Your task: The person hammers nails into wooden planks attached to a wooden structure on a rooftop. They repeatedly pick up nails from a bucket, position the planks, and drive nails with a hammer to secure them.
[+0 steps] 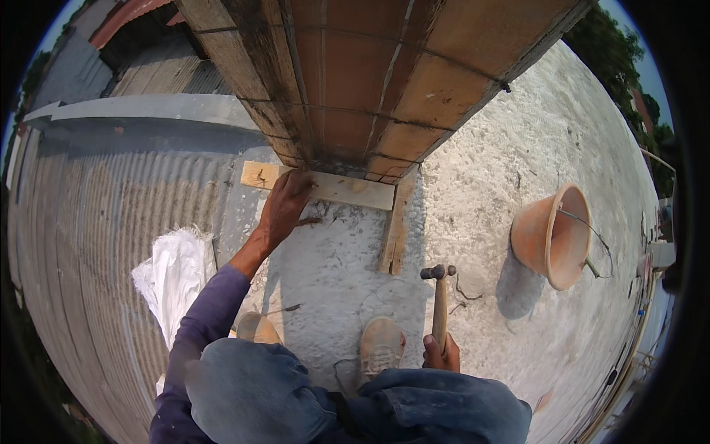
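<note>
My left hand [292, 191] rests on a short wooden board [349, 191] laid across the foot of a brick column [355, 83]; its fingertips, near the column's base, are partly hidden, so I cannot tell whether they grip anything. Wooden planks [266, 83] bound with wire flank the bricks. A second wooden piece [395, 238] runs from the column's right corner towards me. At the lower right, my right hand [442, 353] holds a ball-peen hammer [440, 302] by its wooden handle, head up and away from the wood.
An orange bucket [532, 236] with a wire handle lies tilted on the rough concrete at right. A white woven sack [177, 277] lies on the corrugated roofing [122, 222] at left. Bits of wire [467, 294] are scattered near my shoes [381, 344].
</note>
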Demonstrator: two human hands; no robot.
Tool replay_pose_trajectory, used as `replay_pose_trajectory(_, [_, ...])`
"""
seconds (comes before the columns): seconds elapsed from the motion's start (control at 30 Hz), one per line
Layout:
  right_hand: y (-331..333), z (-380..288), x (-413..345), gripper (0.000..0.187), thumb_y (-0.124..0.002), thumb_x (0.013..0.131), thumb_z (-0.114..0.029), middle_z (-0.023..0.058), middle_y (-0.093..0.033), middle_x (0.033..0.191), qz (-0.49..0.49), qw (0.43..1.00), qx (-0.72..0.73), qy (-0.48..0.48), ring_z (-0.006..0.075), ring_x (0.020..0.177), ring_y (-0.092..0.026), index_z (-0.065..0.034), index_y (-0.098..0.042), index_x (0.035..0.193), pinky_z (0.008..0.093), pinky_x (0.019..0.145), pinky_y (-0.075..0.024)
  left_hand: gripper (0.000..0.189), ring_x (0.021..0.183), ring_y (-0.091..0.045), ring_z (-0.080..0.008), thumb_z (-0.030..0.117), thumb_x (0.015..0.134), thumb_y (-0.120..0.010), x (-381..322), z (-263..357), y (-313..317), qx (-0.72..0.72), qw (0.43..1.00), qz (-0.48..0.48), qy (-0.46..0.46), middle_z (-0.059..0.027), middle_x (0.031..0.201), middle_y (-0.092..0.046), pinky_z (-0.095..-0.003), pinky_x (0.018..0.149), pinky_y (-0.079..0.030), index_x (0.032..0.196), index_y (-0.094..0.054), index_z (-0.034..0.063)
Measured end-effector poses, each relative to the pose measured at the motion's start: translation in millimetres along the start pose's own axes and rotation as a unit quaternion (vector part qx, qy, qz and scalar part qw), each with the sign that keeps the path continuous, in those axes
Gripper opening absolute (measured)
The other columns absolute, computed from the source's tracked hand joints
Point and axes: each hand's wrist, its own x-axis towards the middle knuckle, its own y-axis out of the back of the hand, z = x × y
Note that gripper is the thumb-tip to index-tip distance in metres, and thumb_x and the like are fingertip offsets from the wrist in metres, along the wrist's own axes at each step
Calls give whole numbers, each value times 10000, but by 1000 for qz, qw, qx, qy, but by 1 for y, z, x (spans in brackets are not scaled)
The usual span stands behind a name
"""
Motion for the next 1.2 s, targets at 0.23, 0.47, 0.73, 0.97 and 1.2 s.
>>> replay_pose_trajectory(0.23, [-13, -12, 17, 303, -704, 1038, -293, 50, -584, 683, 17, 977, -169, 130, 140, 573, -535, -11, -597, 1066, 351, 541, -429, 258, 1186, -607, -327, 30, 851, -723, 6, -4, 6, 9, 999, -22, -39, -123, 1251, -651, -431, 1047, -512, 1102, -752, -23])
replay_pose_trajectory(0.47, [-36, -72, 63, 379, -654, 1065, -272, 177, -685, 792, -51, 910, -309, 271, 279, 682, -667, -1, -566, 1316, 412, 632, -506, 236, 1129, -633, -299, 23, 841, -728, 13, -5, 12, -18, 999, -47, -18, -98, 1191, -689, -422, 1029, -519, 1071, -771, -7])
replay_pose_trajectory(0.73, [-72, -90, 116, 488, -584, 1087, -282, 268, -742, 972, 26, 821, -436, 368, 467, 814, -730, -50, -479, 1503, 532, 706, -571, 275, 1216, -626, -353, 40, 853, -781, 9, 3, 11, -79, 993, -38, 76, -151, 1238, -693, -460, 1054, -524, 1122, -741, 2])
replay_pose_trajectory(0.97, [-66, -90, 120, 481, -587, 1090, -301, 287, -730, 913, 20, 834, -418, 359, 477, 802, -723, -62, -492, 1496, 553, 676, -546, 436, 1241, -633, -355, 188, 940, -784, -29, -7, 31, -72, 944, 213, 242, -187, 1341, -653, -446, 1059, -519, 1312, -651, 2])
replay_pose_trajectory(1.2, [-71, -81, 125, 503, -607, 1085, -286, 267, -722, 882, 28, 832, -406, 377, 437, 769, -731, -29, -490, 1501, 497, 653, -550, 758, 1155, -646, -293, 631, 1012, -644, -34, -80, 37, -508, 677, 127, 516, -189, 1290, -638, -467, 983, -546, 1413, -570, -8])
